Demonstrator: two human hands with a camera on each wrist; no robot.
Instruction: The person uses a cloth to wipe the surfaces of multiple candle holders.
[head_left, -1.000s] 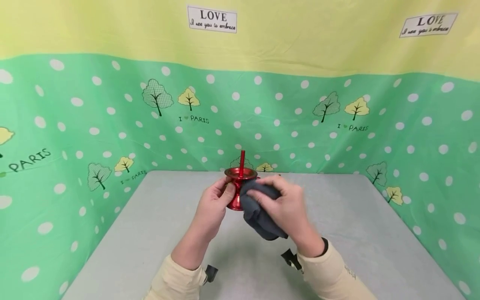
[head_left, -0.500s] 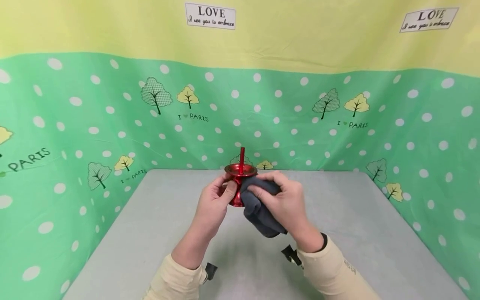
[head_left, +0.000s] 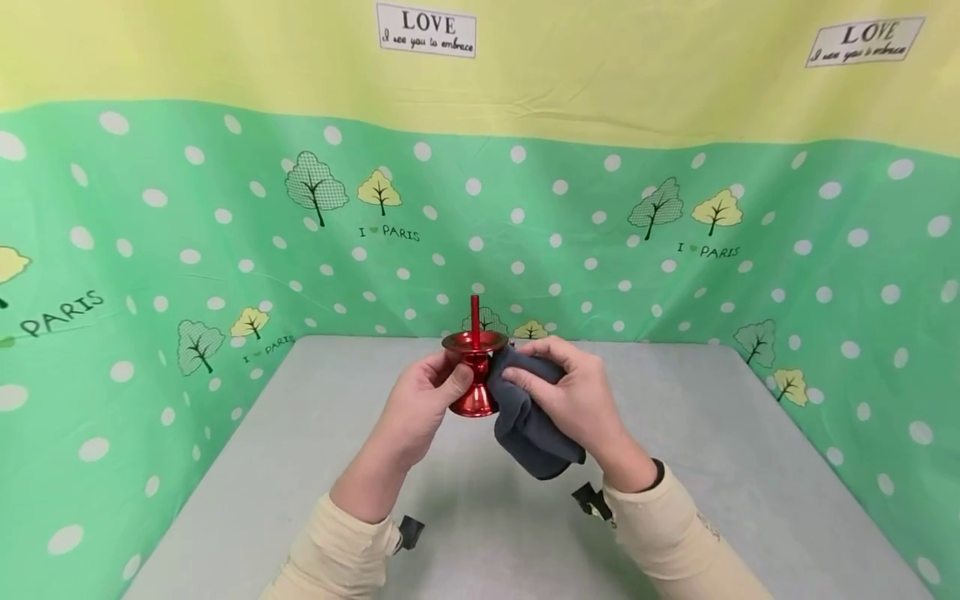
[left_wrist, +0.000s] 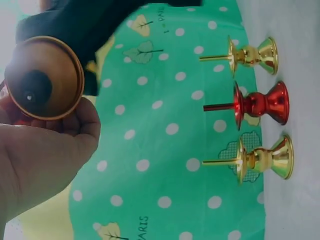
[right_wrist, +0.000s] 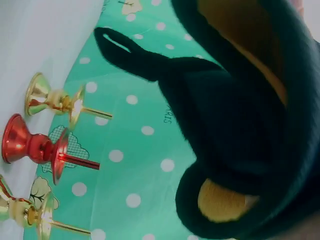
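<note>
- Left hand [head_left: 420, 400] grips a shiny red metal candlestick holder with a flared base and a thin upright spike [head_left: 475, 367]; thumb and fingers wrap its narrow waist.
- Holder is upright, lifted off the grey table top [head_left: 300, 467], roughly centre of the head view, close to the back edge.
- Right hand [head_left: 577, 400] holds a dark grey soft cloth [head_left: 528, 425] bunched in curled fingers and presses it against the holder's right side, just under the drip dish.
- Loose end of the cloth hangs below the right hand, above the table.
- Left wrist view: the held holder shows from below, round base rim facing the camera, cloth dark behind it.
- Three more holders stand in a row on the table by the backdrop: gold metal candlestick holder [left_wrist: 252, 54], second red metal candlestick holder [left_wrist: 260, 104], another gold metal candlestick holder [left_wrist: 260, 159]. Well apart from the hands, not touching each other.
- Right wrist view is mostly cloth; same row visible at the left.
- Backdrop: green polka-dot sheet with tree prints [head_left: 600, 242], yellow band above with "LOVE" labels.
- Both forearms in cream sleeves [head_left: 660, 542].
</note>
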